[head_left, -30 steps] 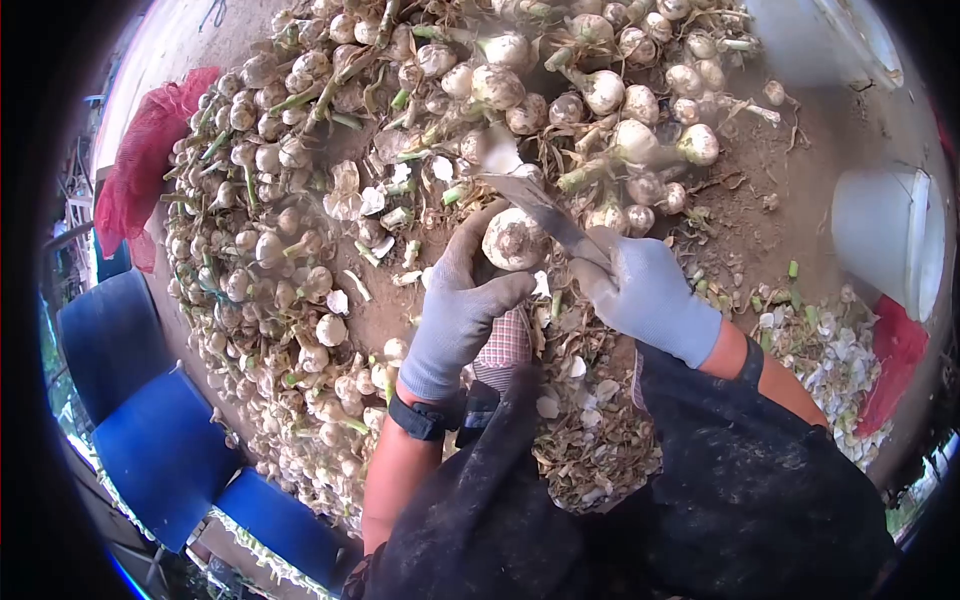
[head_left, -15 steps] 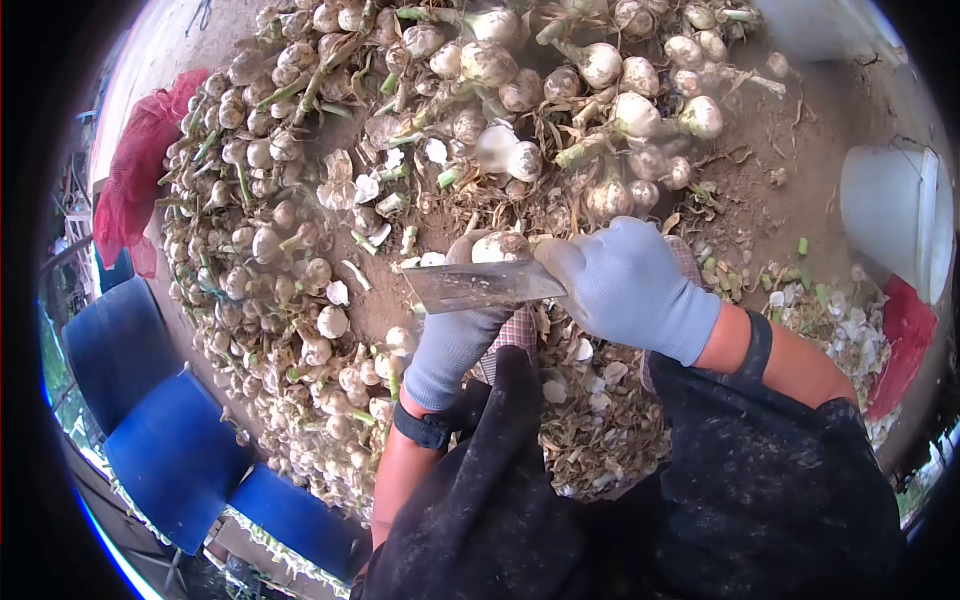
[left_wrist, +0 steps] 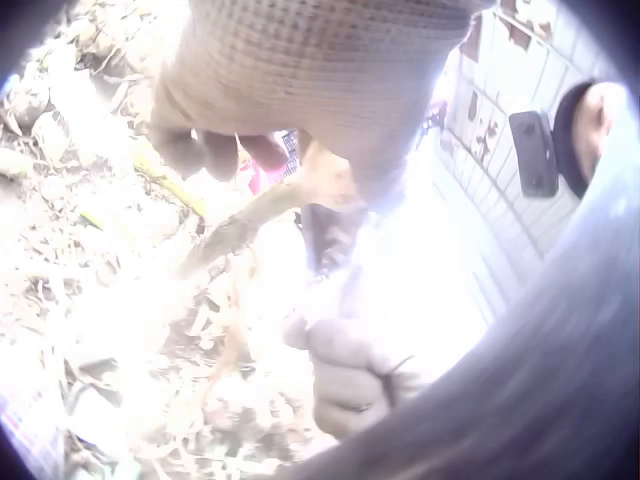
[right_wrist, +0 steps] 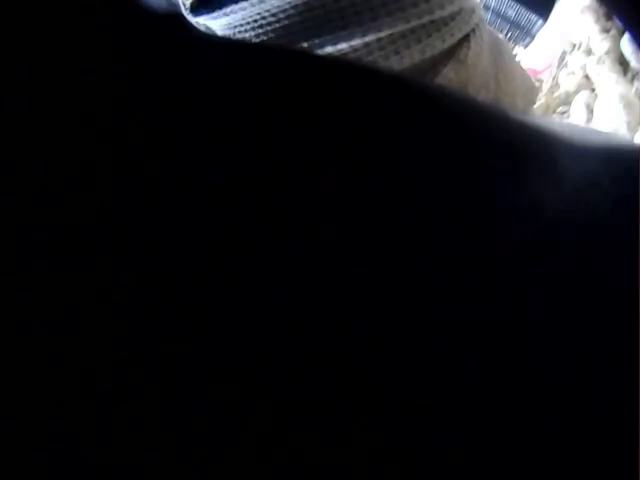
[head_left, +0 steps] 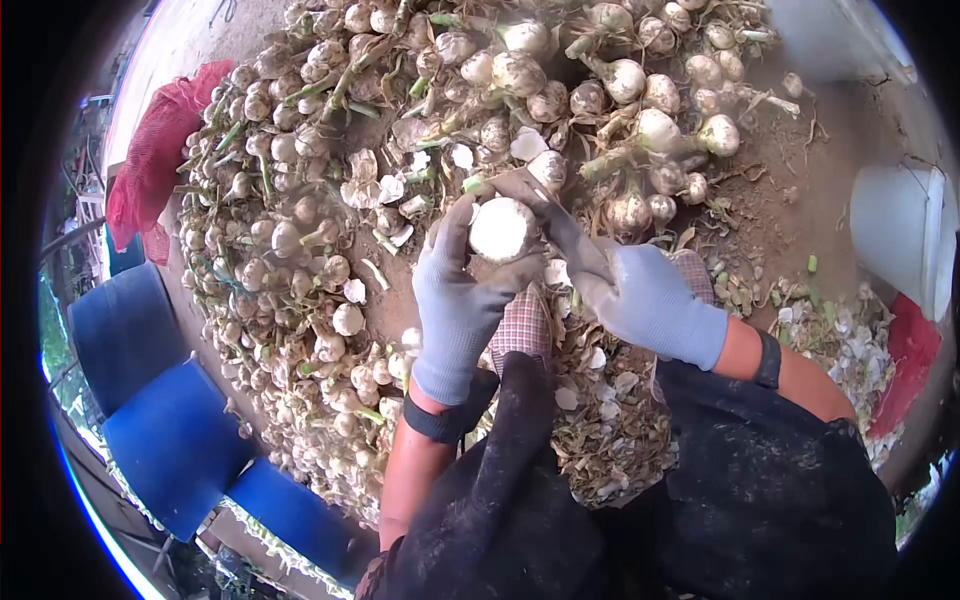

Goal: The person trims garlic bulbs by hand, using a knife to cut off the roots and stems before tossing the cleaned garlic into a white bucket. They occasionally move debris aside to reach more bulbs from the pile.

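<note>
In the head view my gloved left hand [head_left: 455, 305] grips a large garlic bulb [head_left: 502, 231], fingers round its left side and thumb below. Its clean white face is turned up. My gloved right hand [head_left: 655, 300] holds a broad-bladed knife [head_left: 548, 208]; the dirty blade runs up and left along the bulb's right edge. Glare washes out much of the left wrist view, where the left glove [left_wrist: 300, 80] fills the top. Nearly all of the right wrist view is black, with a strip of the right glove [right_wrist: 350, 25] along its top.
Heaped garlic bulbs [head_left: 285, 240] with stalks lie ahead and to the left. Peelings [head_left: 615, 430] cover the ground between the legs. Blue drums [head_left: 175, 445] and a red mesh bag [head_left: 160, 150] stand at left, a white bucket [head_left: 900, 240] at right.
The bulb's soil-stained face showed one second ago; half a second ago the blade lay across it. Now a clean white face shows, and the knife has swung to the bulb's far right side.
</note>
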`<state>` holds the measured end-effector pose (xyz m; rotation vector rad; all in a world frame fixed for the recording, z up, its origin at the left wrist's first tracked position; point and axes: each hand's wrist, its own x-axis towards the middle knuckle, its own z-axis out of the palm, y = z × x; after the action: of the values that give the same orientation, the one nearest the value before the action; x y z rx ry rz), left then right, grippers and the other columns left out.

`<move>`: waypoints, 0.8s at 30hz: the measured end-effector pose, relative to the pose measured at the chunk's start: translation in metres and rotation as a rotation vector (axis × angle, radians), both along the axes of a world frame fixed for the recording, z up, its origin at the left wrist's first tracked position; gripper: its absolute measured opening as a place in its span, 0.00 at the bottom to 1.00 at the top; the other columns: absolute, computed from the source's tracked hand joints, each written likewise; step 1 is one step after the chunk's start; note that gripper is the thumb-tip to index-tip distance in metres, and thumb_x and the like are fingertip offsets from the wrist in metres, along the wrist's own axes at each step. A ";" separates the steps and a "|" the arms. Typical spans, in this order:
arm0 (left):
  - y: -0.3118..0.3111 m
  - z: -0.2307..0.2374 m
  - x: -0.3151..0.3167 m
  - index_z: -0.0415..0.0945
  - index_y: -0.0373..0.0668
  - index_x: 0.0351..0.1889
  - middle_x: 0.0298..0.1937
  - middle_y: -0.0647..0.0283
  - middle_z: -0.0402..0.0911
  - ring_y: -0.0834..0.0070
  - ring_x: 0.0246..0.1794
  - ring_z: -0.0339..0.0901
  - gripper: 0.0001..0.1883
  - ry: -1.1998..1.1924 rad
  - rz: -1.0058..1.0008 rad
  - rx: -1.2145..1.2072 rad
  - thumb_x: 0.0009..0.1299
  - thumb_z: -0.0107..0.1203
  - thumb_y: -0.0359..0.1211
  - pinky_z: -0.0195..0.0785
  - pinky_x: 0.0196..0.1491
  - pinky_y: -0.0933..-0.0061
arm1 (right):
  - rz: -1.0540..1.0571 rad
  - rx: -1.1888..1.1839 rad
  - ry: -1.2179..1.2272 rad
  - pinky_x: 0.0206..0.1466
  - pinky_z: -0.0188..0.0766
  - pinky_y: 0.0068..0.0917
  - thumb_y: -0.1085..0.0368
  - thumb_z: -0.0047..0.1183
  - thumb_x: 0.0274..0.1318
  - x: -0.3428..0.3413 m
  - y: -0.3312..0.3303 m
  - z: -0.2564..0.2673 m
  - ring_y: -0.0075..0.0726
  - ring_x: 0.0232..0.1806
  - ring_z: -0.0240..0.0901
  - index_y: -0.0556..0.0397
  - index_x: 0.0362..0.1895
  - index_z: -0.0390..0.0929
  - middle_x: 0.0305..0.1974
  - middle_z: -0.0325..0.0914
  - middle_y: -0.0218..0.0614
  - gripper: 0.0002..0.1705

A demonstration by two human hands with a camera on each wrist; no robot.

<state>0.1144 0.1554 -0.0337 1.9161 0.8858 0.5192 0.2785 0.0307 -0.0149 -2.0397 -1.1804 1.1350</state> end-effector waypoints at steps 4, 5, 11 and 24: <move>-0.008 0.025 0.009 0.67 0.34 0.45 0.31 0.64 0.77 0.81 0.26 0.73 0.19 -0.149 0.225 -0.793 0.62 0.62 0.33 0.69 0.29 0.81 | 0.129 0.033 -0.086 0.33 0.73 0.46 0.59 0.52 0.55 -0.005 0.006 0.002 0.56 0.28 0.78 0.52 0.37 0.75 0.23 0.78 0.47 0.11; -0.004 0.027 0.004 0.67 0.36 0.43 0.28 0.64 0.75 0.81 0.24 0.72 0.19 -0.091 0.209 -0.827 0.64 0.60 0.39 0.66 0.25 0.82 | 0.074 0.160 -0.142 0.33 0.74 0.46 0.59 0.52 0.55 -0.003 0.010 0.007 0.56 0.28 0.78 0.51 0.37 0.75 0.23 0.78 0.47 0.11; 0.019 0.075 -0.053 0.68 0.37 0.45 0.28 0.56 0.75 0.73 0.17 0.71 0.26 -0.508 0.219 -1.037 0.53 0.60 0.43 0.64 0.17 0.75 | 0.088 -0.014 -0.329 0.31 0.72 0.44 0.64 0.54 0.54 0.010 -0.002 -0.028 0.55 0.27 0.77 0.51 0.36 0.74 0.23 0.77 0.44 0.07; -0.018 -0.079 0.045 0.66 0.32 0.56 0.34 0.51 0.82 0.60 0.33 0.82 0.34 0.483 -0.098 -0.106 0.64 0.59 0.51 0.73 0.38 0.63 | -0.243 0.110 -0.215 0.32 0.71 0.45 0.60 0.53 0.58 0.027 -0.010 -0.005 0.58 0.29 0.77 0.51 0.37 0.76 0.24 0.77 0.48 0.09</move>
<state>0.1590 0.1376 -0.1127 2.0074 1.0897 -0.0586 0.3057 0.0211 -0.0202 -2.1892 -1.0322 0.7351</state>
